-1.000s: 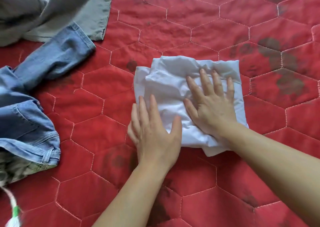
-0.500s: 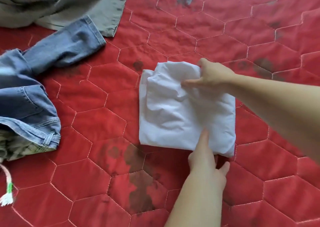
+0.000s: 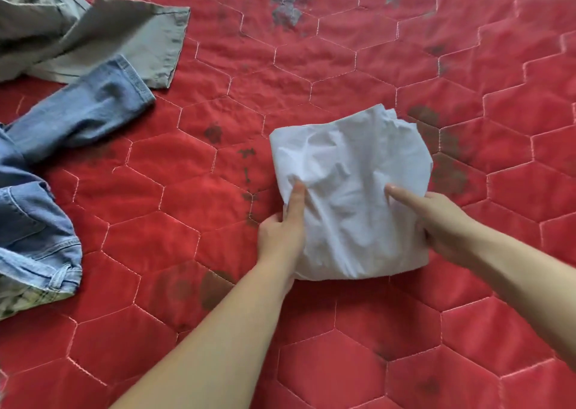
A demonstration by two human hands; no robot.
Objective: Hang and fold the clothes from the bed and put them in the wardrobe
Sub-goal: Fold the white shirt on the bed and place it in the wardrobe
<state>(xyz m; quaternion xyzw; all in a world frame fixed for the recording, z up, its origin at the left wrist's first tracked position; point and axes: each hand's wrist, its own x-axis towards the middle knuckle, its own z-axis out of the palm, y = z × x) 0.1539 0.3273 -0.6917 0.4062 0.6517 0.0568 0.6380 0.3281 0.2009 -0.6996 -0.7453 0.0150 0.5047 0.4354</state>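
Your left thumb [image 3: 295,201] lies on top of a folded white garment [image 3: 349,196], with the rest of that hand's fingers tucked underneath its left edge, so your left hand [image 3: 280,237] pinches the cloth between thumb and fingers. Your right thumb [image 3: 402,196] stretches across the garment's top from the right, and your right hand [image 3: 442,221] grips the right edge the same way, its other fingers hidden beneath the fabric. Both forearms reach in from the bottom of the view.

The white garment is a rough, wrinkled square bundle held between your hands, just above or resting on a red quilted bedspread [image 3: 405,66] stitched in hexagons and marked with dark stains; you cannot tell whether it is lifted clear. Well apart to the left lie blue denim jeans [image 3: 46,172], one leg pointing toward the centre. Beyond them, at the top left, lie grey-green trousers [image 3: 103,34], partly overlapped by the denim leg.
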